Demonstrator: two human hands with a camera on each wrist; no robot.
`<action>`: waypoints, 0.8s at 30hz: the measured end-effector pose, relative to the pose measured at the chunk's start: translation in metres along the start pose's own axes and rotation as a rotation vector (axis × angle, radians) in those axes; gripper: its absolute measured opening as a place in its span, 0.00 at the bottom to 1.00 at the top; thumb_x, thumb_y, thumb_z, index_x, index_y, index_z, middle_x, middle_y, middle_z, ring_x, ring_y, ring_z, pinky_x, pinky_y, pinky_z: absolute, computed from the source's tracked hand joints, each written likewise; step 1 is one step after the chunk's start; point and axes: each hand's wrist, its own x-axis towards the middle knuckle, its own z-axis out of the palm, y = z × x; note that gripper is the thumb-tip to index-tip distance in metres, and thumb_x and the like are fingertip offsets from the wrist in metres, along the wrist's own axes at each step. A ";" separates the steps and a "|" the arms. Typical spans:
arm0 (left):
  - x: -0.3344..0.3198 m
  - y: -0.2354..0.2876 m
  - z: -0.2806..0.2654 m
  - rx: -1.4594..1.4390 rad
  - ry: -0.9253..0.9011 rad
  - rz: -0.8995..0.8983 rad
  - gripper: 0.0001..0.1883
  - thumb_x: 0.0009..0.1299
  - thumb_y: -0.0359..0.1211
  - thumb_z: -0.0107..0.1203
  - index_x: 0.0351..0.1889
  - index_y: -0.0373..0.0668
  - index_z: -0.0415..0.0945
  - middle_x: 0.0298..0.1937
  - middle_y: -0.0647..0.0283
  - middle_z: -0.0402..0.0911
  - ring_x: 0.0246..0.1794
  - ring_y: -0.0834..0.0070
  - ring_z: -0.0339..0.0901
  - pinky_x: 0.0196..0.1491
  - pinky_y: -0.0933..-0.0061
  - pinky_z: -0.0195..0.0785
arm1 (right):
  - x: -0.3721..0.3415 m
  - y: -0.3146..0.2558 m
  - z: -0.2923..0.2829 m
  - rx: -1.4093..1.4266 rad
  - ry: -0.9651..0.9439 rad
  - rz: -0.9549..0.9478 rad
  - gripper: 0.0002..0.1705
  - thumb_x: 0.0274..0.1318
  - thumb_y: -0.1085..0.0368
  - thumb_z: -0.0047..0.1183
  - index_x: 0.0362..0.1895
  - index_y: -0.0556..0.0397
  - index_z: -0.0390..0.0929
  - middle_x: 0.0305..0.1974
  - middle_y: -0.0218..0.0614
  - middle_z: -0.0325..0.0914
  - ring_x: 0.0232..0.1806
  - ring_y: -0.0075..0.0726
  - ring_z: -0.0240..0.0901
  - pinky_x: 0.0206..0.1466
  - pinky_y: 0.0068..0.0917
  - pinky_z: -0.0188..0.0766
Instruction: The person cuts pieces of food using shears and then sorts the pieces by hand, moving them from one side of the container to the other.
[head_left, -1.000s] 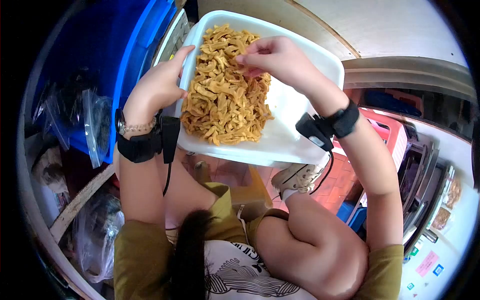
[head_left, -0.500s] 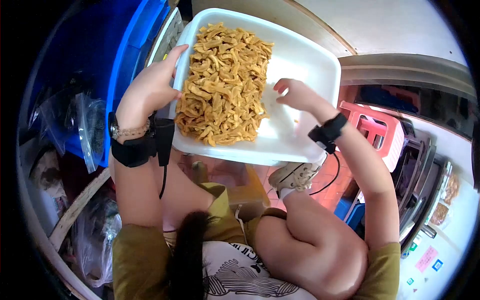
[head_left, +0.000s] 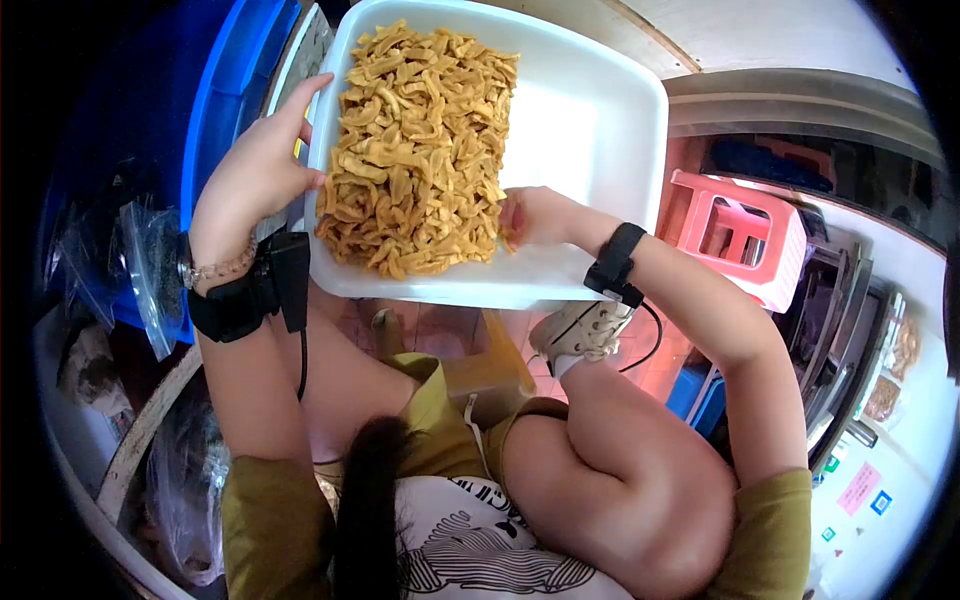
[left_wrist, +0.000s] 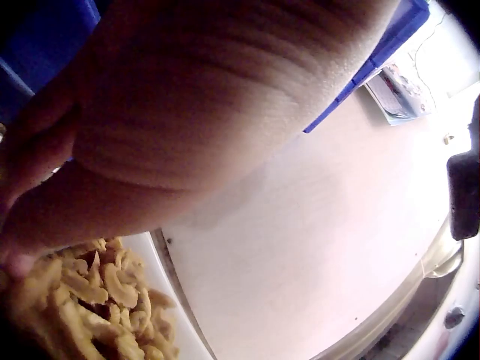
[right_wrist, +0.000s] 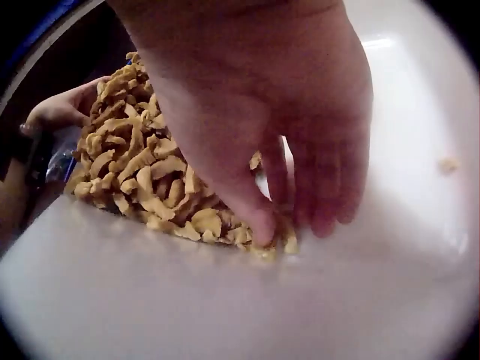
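A white tray (head_left: 590,120) holds a thick layer of yellow-brown strips (head_left: 420,150) on its left side. At the tray's left rim, my left hand (head_left: 250,170) grips the edge, thumb and a finger over it. My right hand (head_left: 545,215) is inside the tray at the pile's lower right edge. In the right wrist view, the thumb and forefinger of the right hand (right_wrist: 277,142) pinch a small strip (right_wrist: 290,241) beside the pile; the other fingers point down. The left wrist view shows the left hand (left_wrist: 172,112) close up, partly covering the strips (left_wrist: 112,300).
A blue bin (head_left: 225,100) stands left of the tray, with clear plastic bags (head_left: 150,270) below it. A pink stool (head_left: 780,250) is at the right. One small crumb (right_wrist: 448,165) lies apart in the tray. My legs are below the tray.
My right hand has come down from above the pile, passed over the tray's bare right part, and reached the pile's lower right edge. Tray and left hand appear farther left in view.
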 end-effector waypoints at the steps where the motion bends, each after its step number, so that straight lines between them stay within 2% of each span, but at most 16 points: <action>1: -0.001 0.002 -0.001 -0.001 -0.003 -0.008 0.52 0.50 0.17 0.62 0.72 0.60 0.50 0.44 0.54 0.77 0.47 0.60 0.77 0.50 0.63 0.71 | 0.002 0.002 -0.001 0.038 0.031 0.012 0.17 0.35 0.65 0.64 0.35 0.55 0.80 0.32 0.39 0.80 0.37 0.40 0.77 0.42 0.32 0.72; 3: -0.001 0.002 0.000 -0.001 -0.009 -0.015 0.52 0.50 0.17 0.62 0.72 0.60 0.50 0.44 0.54 0.77 0.47 0.60 0.77 0.50 0.63 0.71 | 0.003 0.002 -0.002 0.079 0.062 0.025 0.15 0.36 0.65 0.64 0.34 0.54 0.80 0.32 0.39 0.80 0.36 0.40 0.77 0.42 0.32 0.72; 5: 0.000 -0.002 0.001 0.023 0.012 0.011 0.52 0.50 0.17 0.62 0.72 0.60 0.50 0.44 0.54 0.77 0.47 0.60 0.77 0.50 0.63 0.71 | 0.004 -0.001 -0.004 0.006 -0.097 -0.045 0.13 0.38 0.66 0.61 0.34 0.54 0.81 0.32 0.39 0.81 0.37 0.40 0.78 0.42 0.32 0.72; 6: 0.001 -0.003 0.001 0.025 0.009 0.014 0.52 0.50 0.17 0.62 0.72 0.60 0.50 0.44 0.54 0.77 0.47 0.60 0.77 0.50 0.63 0.71 | 0.006 0.001 -0.004 0.009 -0.095 -0.043 0.13 0.38 0.66 0.61 0.34 0.54 0.81 0.32 0.39 0.81 0.37 0.40 0.78 0.42 0.32 0.72; 8: 0.002 -0.004 0.001 0.019 0.013 0.006 0.51 0.51 0.17 0.62 0.72 0.60 0.51 0.44 0.54 0.77 0.47 0.60 0.77 0.50 0.63 0.71 | 0.011 0.005 -0.006 -0.218 -0.305 -0.047 0.11 0.41 0.66 0.58 0.34 0.53 0.81 0.32 0.40 0.80 0.37 0.41 0.77 0.42 0.32 0.72; 9: 0.001 -0.003 0.001 0.021 0.011 0.008 0.51 0.51 0.17 0.62 0.72 0.60 0.51 0.44 0.54 0.77 0.47 0.60 0.77 0.50 0.63 0.71 | 0.008 0.004 -0.008 -0.216 -0.304 -0.047 0.11 0.41 0.66 0.58 0.34 0.53 0.81 0.32 0.40 0.80 0.37 0.41 0.77 0.42 0.32 0.72; 11: 0.000 0.003 -0.001 0.002 -0.014 -0.014 0.51 0.51 0.17 0.62 0.72 0.60 0.51 0.44 0.53 0.77 0.47 0.60 0.77 0.50 0.63 0.71 | -0.002 0.002 -0.018 -0.311 -0.290 -0.082 0.10 0.45 0.63 0.52 0.30 0.53 0.82 0.31 0.46 0.80 0.35 0.50 0.77 0.43 0.39 0.71; 12: -0.001 0.004 -0.002 0.002 -0.014 -0.013 0.51 0.51 0.17 0.62 0.72 0.60 0.51 0.44 0.53 0.77 0.47 0.60 0.77 0.50 0.63 0.71 | -0.009 -0.002 -0.026 -0.311 -0.289 -0.082 0.10 0.45 0.63 0.52 0.30 0.53 0.82 0.31 0.46 0.80 0.35 0.50 0.77 0.43 0.39 0.71; 14: -0.002 0.006 -0.002 -0.020 -0.013 -0.024 0.51 0.51 0.17 0.62 0.72 0.59 0.51 0.44 0.54 0.77 0.46 0.60 0.77 0.49 0.64 0.71 | -0.021 -0.010 -0.041 -0.284 0.099 0.161 0.15 0.46 0.70 0.47 0.40 0.53 0.81 0.35 0.45 0.80 0.42 0.50 0.77 0.45 0.41 0.72; 15: -0.002 0.005 -0.001 -0.020 -0.014 -0.026 0.51 0.51 0.17 0.62 0.72 0.59 0.51 0.44 0.54 0.77 0.46 0.60 0.77 0.49 0.64 0.71 | -0.022 -0.004 -0.041 -0.284 0.097 0.161 0.15 0.46 0.70 0.47 0.40 0.53 0.81 0.35 0.45 0.80 0.42 0.50 0.77 0.45 0.41 0.72; 17: 0.000 0.000 0.001 0.007 0.031 0.032 0.49 0.52 0.18 0.63 0.71 0.57 0.53 0.40 0.55 0.78 0.41 0.61 0.79 0.46 0.62 0.71 | -0.021 0.017 -0.040 -0.462 0.180 0.237 0.17 0.47 0.73 0.44 0.42 0.55 0.80 0.35 0.48 0.80 0.43 0.53 0.77 0.45 0.44 0.73; 18: 0.000 -0.001 0.001 0.008 0.030 0.035 0.49 0.52 0.18 0.63 0.71 0.57 0.53 0.40 0.55 0.78 0.41 0.61 0.79 0.46 0.62 0.71 | -0.023 0.016 -0.041 -0.487 0.072 0.222 0.16 0.48 0.74 0.44 0.42 0.57 0.79 0.35 0.51 0.80 0.39 0.54 0.78 0.42 0.43 0.74; 22: -0.002 0.006 -0.001 0.008 0.021 0.004 0.49 0.52 0.18 0.63 0.71 0.57 0.53 0.41 0.54 0.78 0.42 0.61 0.79 0.46 0.62 0.71 | -0.031 -0.003 -0.042 -0.448 -0.042 0.117 0.15 0.47 0.72 0.45 0.39 0.60 0.79 0.32 0.51 0.80 0.33 0.51 0.78 0.38 0.39 0.74; 24: -0.003 0.008 -0.002 -0.006 0.003 -0.019 0.49 0.52 0.18 0.63 0.71 0.57 0.53 0.40 0.54 0.78 0.42 0.61 0.79 0.46 0.63 0.71 | -0.032 -0.011 -0.041 -0.029 -0.317 0.272 0.15 0.47 0.71 0.47 0.41 0.61 0.77 0.30 0.45 0.79 0.31 0.46 0.77 0.36 0.35 0.73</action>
